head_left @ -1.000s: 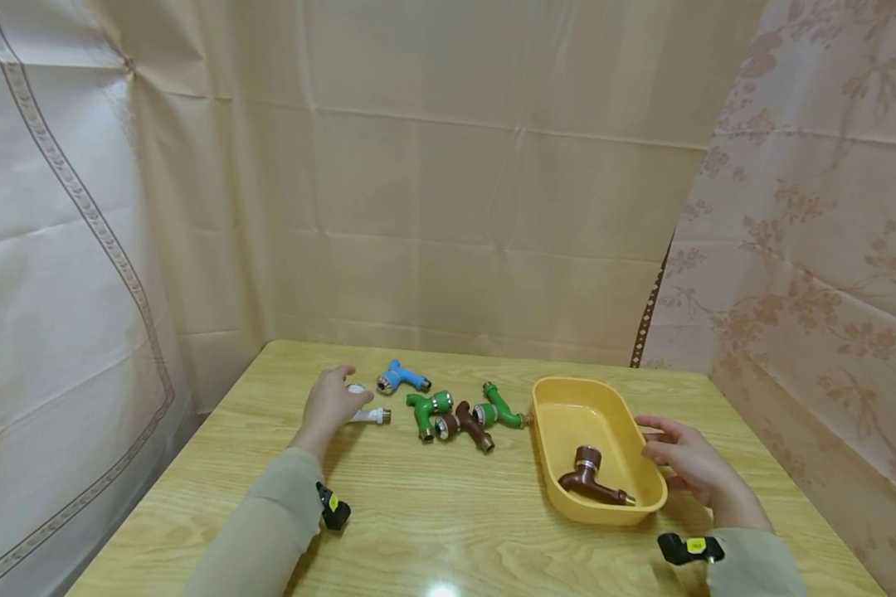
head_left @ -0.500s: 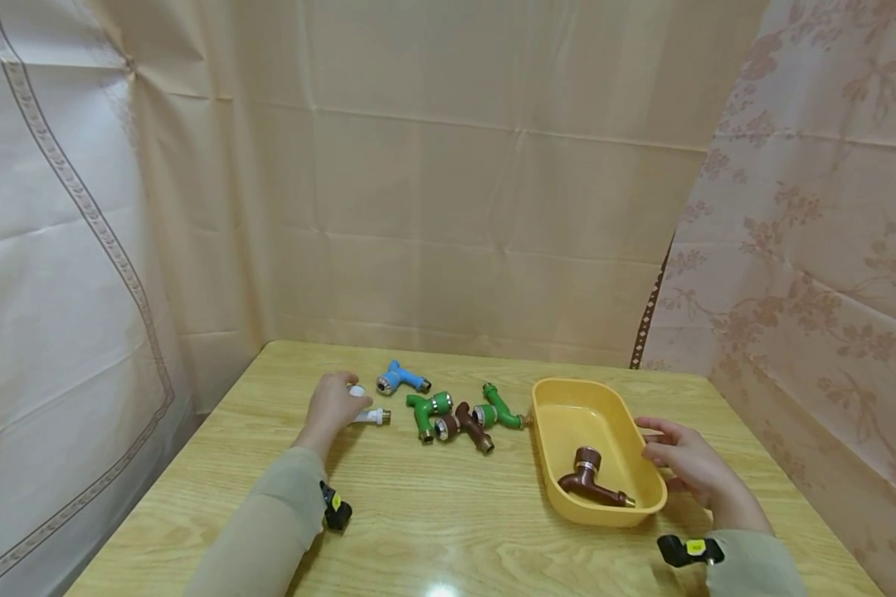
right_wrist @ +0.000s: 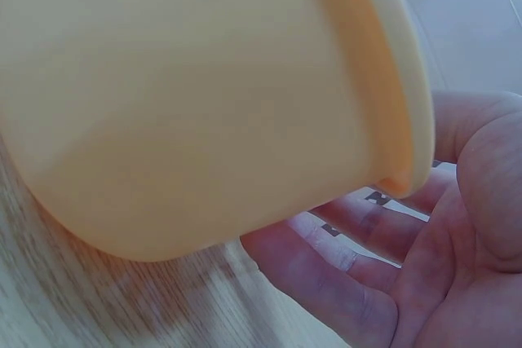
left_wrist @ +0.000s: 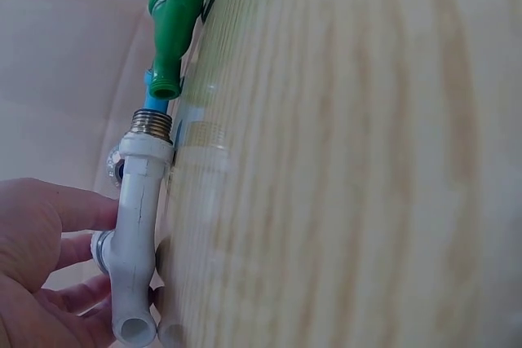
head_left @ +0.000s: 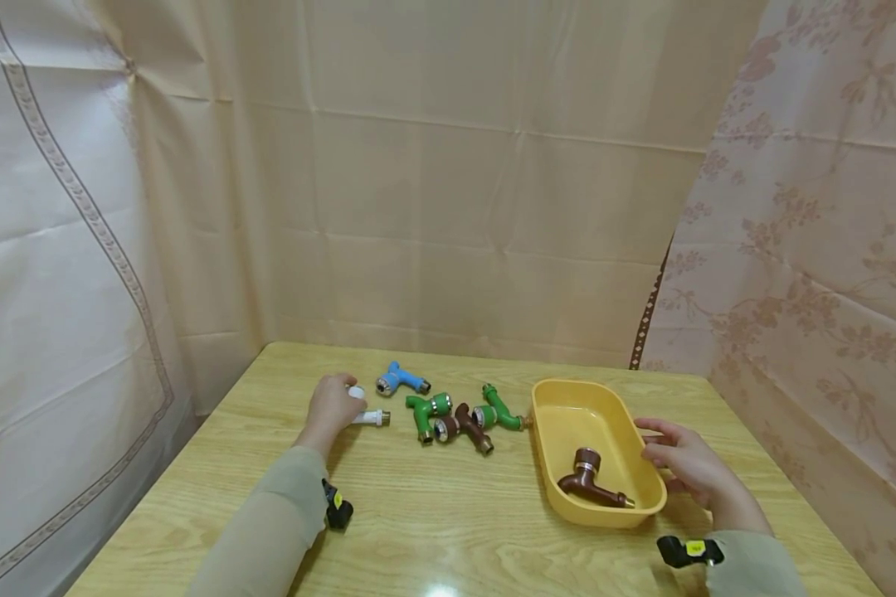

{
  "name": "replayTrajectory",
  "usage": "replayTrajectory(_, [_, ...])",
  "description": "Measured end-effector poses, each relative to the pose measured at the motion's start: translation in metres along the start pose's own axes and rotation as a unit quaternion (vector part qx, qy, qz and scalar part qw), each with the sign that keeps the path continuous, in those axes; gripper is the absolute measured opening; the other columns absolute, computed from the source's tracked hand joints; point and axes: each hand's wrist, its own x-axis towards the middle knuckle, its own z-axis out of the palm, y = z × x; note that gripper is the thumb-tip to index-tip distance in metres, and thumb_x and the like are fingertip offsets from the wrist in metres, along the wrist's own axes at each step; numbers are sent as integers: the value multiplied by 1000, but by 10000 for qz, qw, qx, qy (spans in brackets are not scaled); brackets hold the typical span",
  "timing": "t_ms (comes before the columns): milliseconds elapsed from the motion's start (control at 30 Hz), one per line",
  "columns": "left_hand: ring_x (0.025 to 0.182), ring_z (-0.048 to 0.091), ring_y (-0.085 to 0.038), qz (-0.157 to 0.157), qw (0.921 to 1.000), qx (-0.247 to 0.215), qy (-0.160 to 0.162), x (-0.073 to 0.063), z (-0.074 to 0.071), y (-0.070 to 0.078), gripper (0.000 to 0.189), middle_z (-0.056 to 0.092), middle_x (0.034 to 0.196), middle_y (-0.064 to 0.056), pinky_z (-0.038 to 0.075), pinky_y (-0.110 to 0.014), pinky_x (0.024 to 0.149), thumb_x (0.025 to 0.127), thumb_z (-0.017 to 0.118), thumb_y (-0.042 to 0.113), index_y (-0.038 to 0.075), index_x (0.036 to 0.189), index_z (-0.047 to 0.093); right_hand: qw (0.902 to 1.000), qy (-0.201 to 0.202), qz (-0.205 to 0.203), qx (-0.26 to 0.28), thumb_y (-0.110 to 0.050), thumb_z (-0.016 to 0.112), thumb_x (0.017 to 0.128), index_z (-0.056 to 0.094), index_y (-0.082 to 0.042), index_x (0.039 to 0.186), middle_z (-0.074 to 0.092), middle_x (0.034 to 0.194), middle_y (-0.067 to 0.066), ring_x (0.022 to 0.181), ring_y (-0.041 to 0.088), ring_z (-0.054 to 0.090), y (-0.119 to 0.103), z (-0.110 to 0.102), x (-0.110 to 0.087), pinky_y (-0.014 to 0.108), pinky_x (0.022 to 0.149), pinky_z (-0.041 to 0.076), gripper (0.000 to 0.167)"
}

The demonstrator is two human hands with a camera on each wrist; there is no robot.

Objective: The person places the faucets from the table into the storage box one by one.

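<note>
My left hand is at the left of the table and holds a white faucet by its knob. In the left wrist view, thumb and fingers come round the knob side of the white faucet, which lies along the tabletop with its brass thread pointing away. My right hand rests at the right side of a yellow plastic basin, fingers loosely extended along its outer wall and thumb near the rim. A brown faucet lies inside the basin.
Right of the white faucet lie a blue faucet, a green faucet, a brown faucet and another green faucet, whose threaded end reaches the basin's left wall. A beige curtain stands behind the wooden table.
My left fingers have drawn in from a spread pose onto the white faucet's knob. The faucet has barely shifted. My right hand and the basin stay as they were.
</note>
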Motion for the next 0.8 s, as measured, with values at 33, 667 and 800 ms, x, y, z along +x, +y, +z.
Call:
replayTrajectory(33, [113,53,-41,8,10000,15,18,0,0,0,47,54,128,-29,48,-51,93,85,73,9,-5,129,63,10000,0,0,10,-7,58,97,29,1,156,39,148,37,102,27,62,0,0,0,53,76,60,66])
replayTrajectory(667, [114,56,-43,89,9999,48,90,3,1,-2,43,61,124,-28,48,-52,95,85,72,6,-6,126,66,10000,-3,3,60,-7,58,96,30,1,156,40,148,36,102,27,63,1,0,0,52,76,60,67])
replayTrajectory(800, [115,56,-43,118,9999,60,72,3,0,-3,43,61,124,-28,48,-53,96,86,72,7,-6,126,66,10000,4,27,61,-7,58,97,30,0,157,40,148,36,102,27,63,1,0,0,52,76,60,67])
